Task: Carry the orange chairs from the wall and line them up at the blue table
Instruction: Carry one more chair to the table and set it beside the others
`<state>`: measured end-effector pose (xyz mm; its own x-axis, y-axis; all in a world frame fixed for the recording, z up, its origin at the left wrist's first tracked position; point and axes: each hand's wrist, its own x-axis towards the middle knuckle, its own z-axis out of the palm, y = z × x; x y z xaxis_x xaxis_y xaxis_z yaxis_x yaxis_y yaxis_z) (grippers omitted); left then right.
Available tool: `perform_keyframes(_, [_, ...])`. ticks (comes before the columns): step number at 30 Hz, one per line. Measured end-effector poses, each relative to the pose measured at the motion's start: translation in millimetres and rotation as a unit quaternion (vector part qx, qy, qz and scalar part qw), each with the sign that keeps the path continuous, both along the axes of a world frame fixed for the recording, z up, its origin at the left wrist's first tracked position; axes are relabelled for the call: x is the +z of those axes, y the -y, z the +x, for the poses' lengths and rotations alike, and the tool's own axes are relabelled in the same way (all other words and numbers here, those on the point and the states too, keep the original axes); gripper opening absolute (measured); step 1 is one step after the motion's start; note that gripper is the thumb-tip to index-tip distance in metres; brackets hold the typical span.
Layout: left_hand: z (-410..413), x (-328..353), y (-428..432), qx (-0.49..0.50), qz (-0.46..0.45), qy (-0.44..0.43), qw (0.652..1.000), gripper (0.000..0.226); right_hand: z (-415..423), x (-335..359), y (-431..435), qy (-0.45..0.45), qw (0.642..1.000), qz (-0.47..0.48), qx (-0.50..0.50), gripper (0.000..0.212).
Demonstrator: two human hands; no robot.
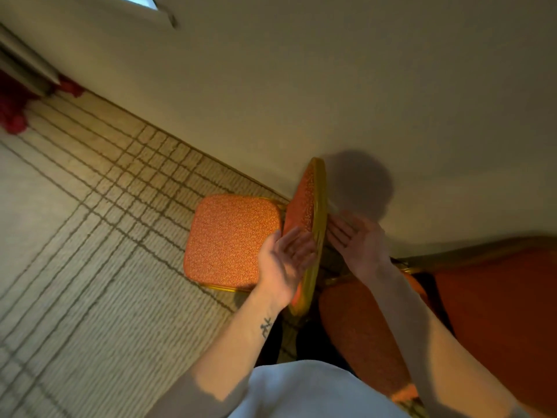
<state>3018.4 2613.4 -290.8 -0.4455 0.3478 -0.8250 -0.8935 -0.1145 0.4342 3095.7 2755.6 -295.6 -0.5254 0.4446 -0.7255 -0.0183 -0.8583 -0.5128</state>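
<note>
While the view looks steeply down, one orange chair [232,239] stands on the carpet [90,236] with its back against the cream wall [331,86]. Its patterned seat faces away from the wall; gold frame visible along the seat edge and round the backrest [306,203], which is seen nearly edge-on.

Left hand [286,257]: palm turned toward the padded front of the backrest, fingers straight and slightly spread, nothing gripped. Fingertips lie at the padding; actual contact cannot be told.

Right hand [358,242]: on the wall side of the backrest, palm facing the gold frame, fingers straight and relaxed, nothing gripped. Fingertips just beside the frame; contact cannot be told. The two palms face each other with the backrest between them.

Small dark tattoo [265,326] on the left forearm near the wrist.

Second orange chair [488,303], darker in shade, just beside the first at lower right, also along the wall, partly behind the right forearm.

Round shadow [361,182] on the wall above the hands. Carpet is pale with a dark grid of lines. Red fabric [13,116] at far upper left on the floor. White garment [301,390] at bottom edge.
</note>
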Motion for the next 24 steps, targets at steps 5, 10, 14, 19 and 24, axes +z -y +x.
perform_keyframes(5, [0.8, 2.8, -4.5, 0.022, -0.029, -0.018, 0.999, 0.044, -8.6, -2.0, 1.8, 0.029, 0.999, 0.006, 0.022, 0.042])
perform_keyframes(10, [-10.0, 17.6, -1.7, 0.027, -0.054, -0.047, 0.997, 0.024, -18.4, 0.5, 4.1, 0.001, 0.999, -0.023, 0.036, 0.047])
perform_keyframes(14, [-28.2, 34.2, 14.4, 0.059, -0.046, -0.072, 0.995, 0.023, -49.2, 16.7, 15.0, -0.027, 0.996, -0.028, 0.076, 0.051])
perform_keyframes(19, [-62.3, 54.6, 41.3, 0.099, -0.102, -0.196, 0.970, 0.020, -101.4, 41.4, 41.0, -0.063, 0.987, -0.034, 0.141, 0.054])
perform_keyframes(24, [-98.5, 61.8, 63.3, 0.096, -0.193, -0.315, 0.924, 0.017, -152.7, 63.6, 68.8, -0.108, 0.972, -0.028, 0.207, 0.053])
